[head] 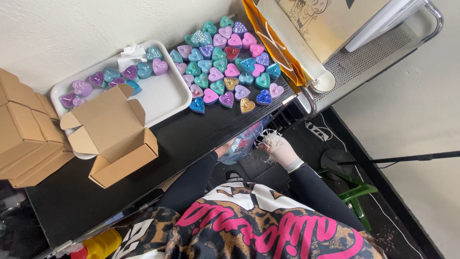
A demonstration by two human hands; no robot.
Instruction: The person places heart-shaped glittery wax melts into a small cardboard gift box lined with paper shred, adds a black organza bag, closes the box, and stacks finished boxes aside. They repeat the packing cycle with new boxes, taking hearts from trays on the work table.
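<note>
Below the front edge of the black table (201,129), near the middle of the frame, a person is reaching down with both hands. The right hand (281,149) is closed around a tuft of pale shredded paper filler (269,139), lifting it just above a clear plastic bag (244,141) that is hanging beside the table edge. The left hand (223,149) is mostly hidden behind the bag and the table edge; it seems to be steadying the bag, but whether its fingers are gripping or loose cannot be told.

Judging from this, the step in hand is pulling filler out of the bag. An open cardboard box (117,139) is sitting at left of centre on the table, flaps up, so the next move would likely call for carrying the tuft up and leftward over the table edge without shedding strands.

At the upper centre, many small heart-shaped candles (225,62) in teal, pink, purple, blue and gold are lying in a cluster on the table. More hearts are lining the back of a white tray (163,98) at upper left. Folded flat boxes (21,129) are stacked at the far left, cut off by the frame.

Hard to make out: the bag's contents, the box's interior, and a yellow object (100,244) at the bottom left.
</note>
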